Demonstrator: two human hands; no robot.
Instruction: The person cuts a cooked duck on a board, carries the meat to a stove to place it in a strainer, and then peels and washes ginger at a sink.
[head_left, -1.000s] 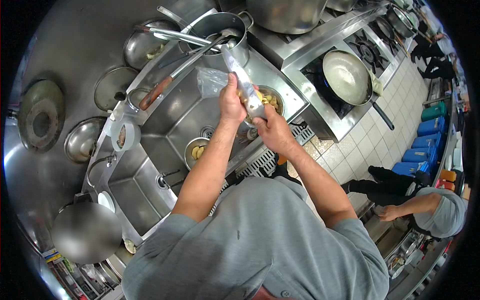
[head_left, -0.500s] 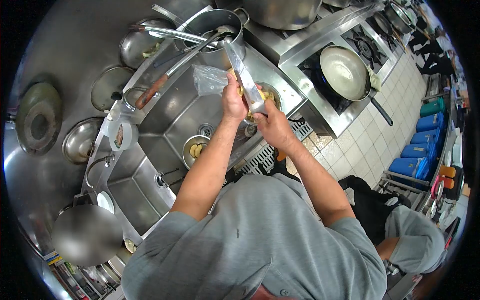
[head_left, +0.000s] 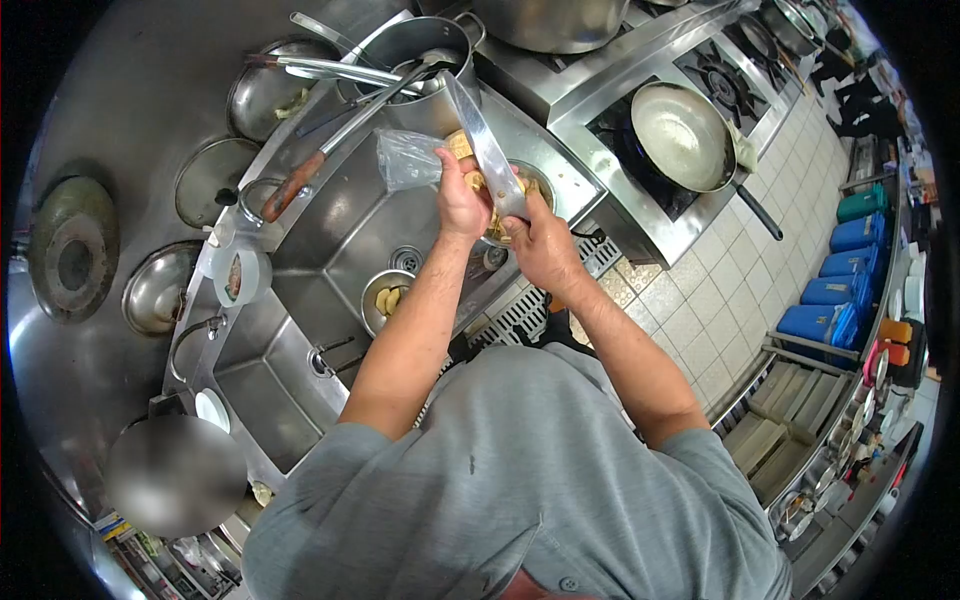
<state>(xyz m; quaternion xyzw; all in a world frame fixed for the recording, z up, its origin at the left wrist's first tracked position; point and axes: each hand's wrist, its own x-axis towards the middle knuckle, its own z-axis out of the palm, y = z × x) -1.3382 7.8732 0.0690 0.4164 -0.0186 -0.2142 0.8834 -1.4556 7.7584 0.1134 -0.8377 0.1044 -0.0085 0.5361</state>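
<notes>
My left hand [head_left: 464, 200] is closed round a yellowish piece of food [head_left: 459, 146], which shows above the fingers. A large knife [head_left: 480, 137] is held by my right hand [head_left: 541, 242], its wide blade pointing up and away across the food. Under the hands is a metal bowl [head_left: 545, 191] with yellowish pieces in it, partly hidden. Left of my left hand lies a clear plastic bag [head_left: 407, 160]. Closer to me, a smaller metal bowl [head_left: 367, 301] in the sink holds several yellow pieces [head_left: 388, 299].
A tall pot [head_left: 462, 42] with long-handled utensils stands beyond the sink [head_left: 335, 215]. A frying pan [head_left: 682, 137] sits on the stove at the right. Metal lids [head_left: 217, 182] lean at the left. Blue containers [head_left: 832, 290] line the far right.
The co-worker in grey at the lower right has gone out of view, uncovering shelves. More of the food in my left hand shows beside the blade. The whole view has shifted slightly.
</notes>
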